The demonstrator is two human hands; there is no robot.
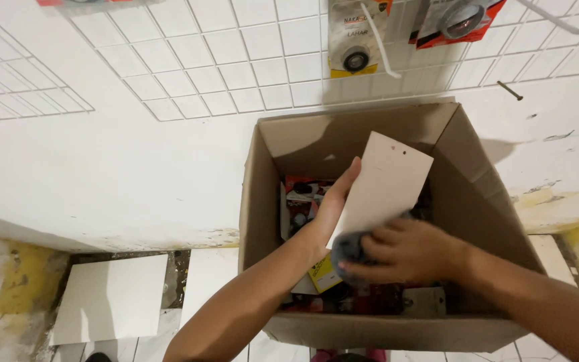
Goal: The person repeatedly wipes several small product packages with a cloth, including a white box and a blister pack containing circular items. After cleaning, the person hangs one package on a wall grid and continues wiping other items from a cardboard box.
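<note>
Both forearms are reaching into the open cardboard box [269,201] as I'm watching from the head view. I'm seeing the right hand [407,251] curling around the dark rounded lower end of a blister package [383,194], gripping it. The left hand [333,201] is lying open and flat along the left edge of its plain white backing card, which is tilting up above the box's middle. Red, black and yellow packages [309,201] are lying on the box floor. On the white wire grid [236,60] above, carded packs [353,37] are hanging, yellow-edged and red.
</note>
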